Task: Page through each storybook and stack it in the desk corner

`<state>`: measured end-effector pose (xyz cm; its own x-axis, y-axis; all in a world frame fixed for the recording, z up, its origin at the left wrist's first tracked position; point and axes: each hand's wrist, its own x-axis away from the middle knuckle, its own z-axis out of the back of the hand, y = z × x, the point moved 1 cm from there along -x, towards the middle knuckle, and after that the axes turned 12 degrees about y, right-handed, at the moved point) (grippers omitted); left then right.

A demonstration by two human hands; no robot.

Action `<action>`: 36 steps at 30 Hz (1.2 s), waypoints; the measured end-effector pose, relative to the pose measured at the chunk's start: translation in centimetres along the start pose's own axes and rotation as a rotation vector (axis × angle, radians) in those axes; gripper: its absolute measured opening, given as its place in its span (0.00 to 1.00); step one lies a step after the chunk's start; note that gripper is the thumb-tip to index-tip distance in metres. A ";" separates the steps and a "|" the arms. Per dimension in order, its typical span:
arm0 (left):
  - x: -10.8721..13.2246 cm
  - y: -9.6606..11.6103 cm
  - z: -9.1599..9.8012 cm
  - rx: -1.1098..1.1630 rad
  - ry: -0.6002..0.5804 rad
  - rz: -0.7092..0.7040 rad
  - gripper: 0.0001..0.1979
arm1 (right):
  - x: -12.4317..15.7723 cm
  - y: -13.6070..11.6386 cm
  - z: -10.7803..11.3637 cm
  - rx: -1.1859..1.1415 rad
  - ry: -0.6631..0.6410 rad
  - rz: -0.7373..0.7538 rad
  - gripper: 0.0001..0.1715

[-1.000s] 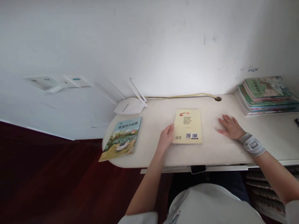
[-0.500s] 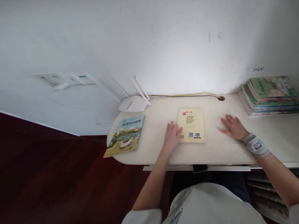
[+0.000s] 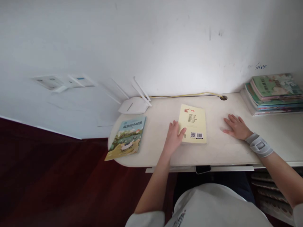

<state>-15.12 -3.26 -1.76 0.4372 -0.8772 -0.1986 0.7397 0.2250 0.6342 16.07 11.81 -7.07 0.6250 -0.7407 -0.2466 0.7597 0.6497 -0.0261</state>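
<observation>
A pale yellow book (image 3: 195, 123) lies in front of me on the white desk (image 3: 220, 154), its back cover with a QR code and barcode facing up. At the book's lower left edge is my left hand (image 3: 174, 137), its thumb over the cover's edge and the fingers beside it. Whether those fingers grip the book is hard to tell; the far edge looks slightly raised. To the right of the book, my right hand (image 3: 237, 126) rests flat on the desk with its fingers spread, holding nothing. A grey wrist wrap (image 3: 259, 145) is on my right wrist.
A picture book (image 3: 127, 137) overhangs the desk's left end. Behind it stands a white router (image 3: 134, 105) with antennas. Cables (image 3: 180, 96) run along the wall to a desk hole. A stack of books (image 3: 276, 94) stands at the right; a dark phone-like object (image 3: 203, 169) is at the front edge.
The yellow book's far edge has shifted up in the view and appears slightly lifted. My left thumb reaches a little farther over its cover. My right hand stays spread on the desk.
</observation>
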 end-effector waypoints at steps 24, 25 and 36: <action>3.8 10.3 -11.0 -0.427 -0.116 -0.882 0.21 | -0.3 -0.1 0.7 -0.006 -0.069 0.050 0.38; 4.0 10.3 -11.2 -0.438 -0.122 -0.875 0.21 | -0.3 -0.1 0.8 -0.004 -0.065 0.053 0.36; 3.0 11.0 -11.5 -0.475 -0.247 -0.732 0.24 | -0.5 -0.1 1.5 -0.096 -0.075 0.004 0.33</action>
<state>0.26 1.45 -3.98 -0.3068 -0.9235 -0.2303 0.9467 -0.3210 0.0261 15.94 11.81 -5.52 0.6427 -0.7462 -0.1735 0.7386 0.6637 -0.1182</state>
